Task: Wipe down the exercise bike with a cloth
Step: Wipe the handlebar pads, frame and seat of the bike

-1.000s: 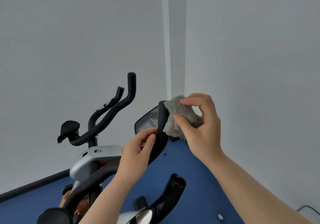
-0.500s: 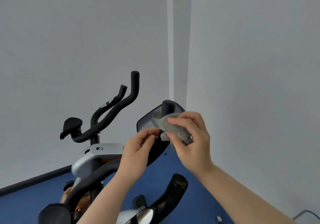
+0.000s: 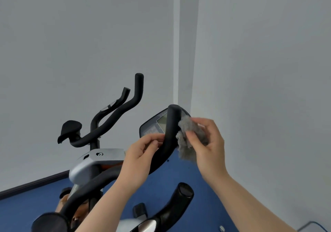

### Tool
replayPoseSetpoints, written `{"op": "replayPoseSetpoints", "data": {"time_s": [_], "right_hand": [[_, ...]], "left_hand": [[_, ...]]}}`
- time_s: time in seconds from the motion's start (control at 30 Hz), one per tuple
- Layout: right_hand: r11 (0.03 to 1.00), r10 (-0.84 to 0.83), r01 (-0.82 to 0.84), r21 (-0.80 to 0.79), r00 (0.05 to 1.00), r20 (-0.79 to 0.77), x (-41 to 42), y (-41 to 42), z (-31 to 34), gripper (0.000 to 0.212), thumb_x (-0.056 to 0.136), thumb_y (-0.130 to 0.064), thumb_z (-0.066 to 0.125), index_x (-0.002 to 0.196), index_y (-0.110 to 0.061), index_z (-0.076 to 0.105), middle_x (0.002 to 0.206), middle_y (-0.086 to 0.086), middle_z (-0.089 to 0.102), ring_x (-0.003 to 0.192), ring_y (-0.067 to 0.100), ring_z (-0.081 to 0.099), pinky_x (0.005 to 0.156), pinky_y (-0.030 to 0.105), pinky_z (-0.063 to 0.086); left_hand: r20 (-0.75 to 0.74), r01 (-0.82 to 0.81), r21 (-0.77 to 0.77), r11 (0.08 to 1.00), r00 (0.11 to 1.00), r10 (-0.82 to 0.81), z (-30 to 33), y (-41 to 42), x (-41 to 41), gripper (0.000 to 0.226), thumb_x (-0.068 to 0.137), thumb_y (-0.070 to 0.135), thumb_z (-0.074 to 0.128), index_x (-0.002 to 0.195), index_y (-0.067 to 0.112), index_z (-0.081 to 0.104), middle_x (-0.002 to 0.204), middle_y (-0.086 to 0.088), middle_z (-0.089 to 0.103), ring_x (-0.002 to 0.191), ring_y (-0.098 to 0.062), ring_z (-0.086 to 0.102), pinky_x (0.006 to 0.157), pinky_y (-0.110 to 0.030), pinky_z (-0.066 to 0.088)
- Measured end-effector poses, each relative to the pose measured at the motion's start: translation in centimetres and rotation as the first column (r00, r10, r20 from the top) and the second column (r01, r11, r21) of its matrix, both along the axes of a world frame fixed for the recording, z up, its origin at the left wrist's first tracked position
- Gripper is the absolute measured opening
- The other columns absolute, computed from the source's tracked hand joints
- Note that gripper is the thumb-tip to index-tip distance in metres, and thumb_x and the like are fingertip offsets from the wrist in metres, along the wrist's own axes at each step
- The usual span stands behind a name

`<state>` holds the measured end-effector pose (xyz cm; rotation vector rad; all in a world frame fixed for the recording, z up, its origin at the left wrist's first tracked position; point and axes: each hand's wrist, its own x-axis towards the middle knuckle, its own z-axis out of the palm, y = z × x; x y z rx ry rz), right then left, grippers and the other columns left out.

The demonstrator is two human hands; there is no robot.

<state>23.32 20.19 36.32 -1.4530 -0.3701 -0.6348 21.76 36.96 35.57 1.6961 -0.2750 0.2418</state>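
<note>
Grey fluffy cloth [image 3: 189, 138] is bunched in the grip of the right hand [image 3: 208, 147], pinched between thumb and curled fingers, and pressed against the right side of an upright black handlebar [image 3: 171, 133] of the exercise bike [image 3: 96, 161]. On the bar's other side the left hand [image 3: 141, 161] pinches the foam with thumb and fingertips, just below the level of the cloth. Behind the bar sits the bike's console [image 3: 152, 126], with blue floor [image 3: 188, 174] below and a grey wall corner beyond.

Fluffy grey cloth [image 3: 188, 138], matt black foam handlebar [image 3: 170, 135], smooth silver plastic housing [image 3: 96, 161], glossy console [image 3: 152, 126].
</note>
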Motion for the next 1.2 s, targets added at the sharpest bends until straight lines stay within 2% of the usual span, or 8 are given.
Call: {"op": "replayPoseSetpoints", "data": {"time_s": [0.17, 0.27, 0.4, 0.6, 0.77, 0.9, 1.03, 1.2], "right_hand": [[1.0, -0.03, 0.03, 0.006, 0.998, 0.059, 0.0, 1.5, 1.2, 0.033, 0.085, -0.008, 0.069, 0.101, -0.035, 0.06, 0.103, -0.01, 0.062, 0.096, 0.01, 0.062, 0.08, 0.017, 0.048], [0.996, 0.026, -0.023, -0.092, 0.999, 0.035, -1.4, 0.8, -0.5, 0.031, 0.079, -0.003, 0.076, 0.096, -0.025, 0.061, 0.104, -0.006, 0.057, 0.102, 0.018, 0.06, 0.08, 0.027, 0.052], [0.98, -0.107, 0.141, -0.137, 0.966, 0.235, -0.3, 0.3, 2.1, 0.031, 0.075, -0.007, 0.079, 0.095, -0.025, 0.064, 0.103, -0.002, 0.057, 0.1, 0.014, 0.06, 0.07, 0.017, 0.052], [0.918, -0.05, 0.132, -0.375, 0.974, 0.221, -1.9, 1.7, -1.3, 0.031, 0.064, -0.002, 0.087, 0.089, -0.013, 0.073, 0.097, -0.003, 0.053, 0.089, 0.007, 0.057, 0.069, 0.017, 0.048], [0.903, -0.242, 0.349, -0.25, 0.895, 0.376, -0.7, 0.9, 3.4, 0.026, 0.075, -0.017, 0.08, 0.099, -0.024, 0.071, 0.103, -0.013, 0.049, 0.096, 0.012, 0.057, 0.065, 0.029, 0.054], [0.824, -0.241, 0.37, -0.43, 0.914, 0.326, -1.7, 2.4, 2.5, 0.03, 0.07, -0.002, 0.084, 0.096, -0.012, 0.073, 0.1, -0.003, 0.052, 0.094, 0.006, 0.057, 0.071, 0.021, 0.051], [0.806, -0.186, 0.284, -0.52, 0.955, 0.232, -2.8, 2.3, 3.5, 0.034, 0.068, -0.006, 0.085, 0.097, -0.021, 0.074, 0.097, -0.011, 0.052, 0.091, 0.005, 0.058, 0.071, 0.01, 0.046], [0.715, -0.407, 0.494, -0.494, 0.869, 0.281, -3.2, 4.2, 5.5, 0.03, 0.073, -0.005, 0.08, 0.098, -0.018, 0.069, 0.1, -0.011, 0.048, 0.094, 0.007, 0.056, 0.071, 0.023, 0.051]], "left_hand": [[0.0, -0.009, -0.01, 1.0, 1.0, 0.009, 0.0, -0.1, -0.2, 0.033, 0.101, 0.004, 0.044, 0.104, 0.024, 0.071, 0.098, 0.009, 0.074, 0.096, -0.006, 0.068, 0.077, -0.012, 0.049], [0.004, -0.014, -0.024, 1.0, 1.0, 0.014, 0.2, -0.2, 0.0, 0.033, 0.101, 0.002, 0.044, 0.103, 0.021, 0.071, 0.098, 0.009, 0.074, 0.096, -0.006, 0.068, 0.079, -0.012, 0.048], [-0.032, 0.001, -0.025, 1.0, 0.999, -0.002, 0.5, 0.0, 0.1, 0.033, 0.101, 0.004, 0.043, 0.102, 0.022, 0.071, 0.098, 0.011, 0.074, 0.095, -0.004, 0.068, 0.078, -0.011, 0.048], [-0.069, 0.054, -0.044, 0.998, 0.996, -0.057, 0.5, 0.5, 0.0, 0.032, 0.101, 0.003, 0.043, 0.105, 0.019, 0.07, 0.099, 0.004, 0.074, 0.097, -0.011, 0.067, 0.083, -0.016, 0.049], [-0.06, 0.1, -0.047, 0.994, 0.993, -0.102, 0.7, 0.8, -0.1, 0.034, 0.1, 0.001, 0.043, 0.106, 0.02, 0.07, 0.101, 0.009, 0.074, 0.099, -0.006, 0.067, 0.085, -0.013, 0.048], [-0.061, 0.131, -0.006, 0.991, 0.989, -0.131, 0.6, 1.3, 0.1, 0.031, 0.1, 0.005, 0.045, 0.111, 0.021, 0.069, 0.106, 0.01, 0.072, 0.105, -0.005, 0.064, 0.091, -0.017, 0.046], [-0.065, 0.22, 0.033, 0.975, 0.974, -0.218, 1.0, 1.9, 0.2, 0.033, 0.1, 0.004, 0.045, 0.116, 0.024, 0.066, 0.109, 0.013, 0.071, 0.106, -0.002, 0.063, 0.09, -0.014, 0.046], [-0.185, 0.396, 0.074, 0.915, 0.907, -0.378, 1.4, 4.4, 0.6, 0.033, 0.101, 0.012, 0.047, 0.12, 0.034, 0.063, 0.11, 0.02, 0.07, 0.105, 0.003, 0.062, 0.088, -0.011, 0.047]]}}
